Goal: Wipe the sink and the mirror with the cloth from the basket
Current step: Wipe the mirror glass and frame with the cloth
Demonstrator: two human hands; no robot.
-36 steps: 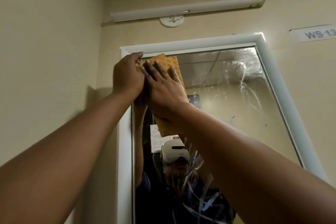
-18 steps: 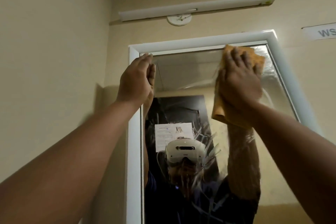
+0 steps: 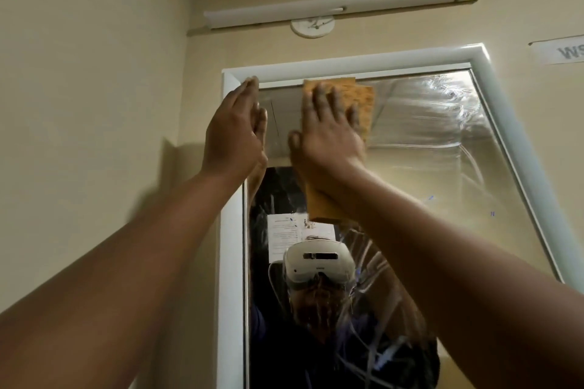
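Observation:
A tall mirror in a white frame hangs on the beige wall; its glass shows wet streaks. An orange cloth lies flat against the glass near the top, left of centre. My right hand presses the cloth onto the mirror with straight, spread fingers. My left hand rests flat against the mirror's upper left corner, fingers straight, touching the frame edge. The sink and the basket are out of view.
A white light fitting and a round white fixture sit above the mirror. A paper label is stuck on the wall at the right. A side wall stands close on the left.
My right hand slid the cloth from the upper left to the upper right of the glass, then back toward the left. My left hand stayed at the upper left corner.

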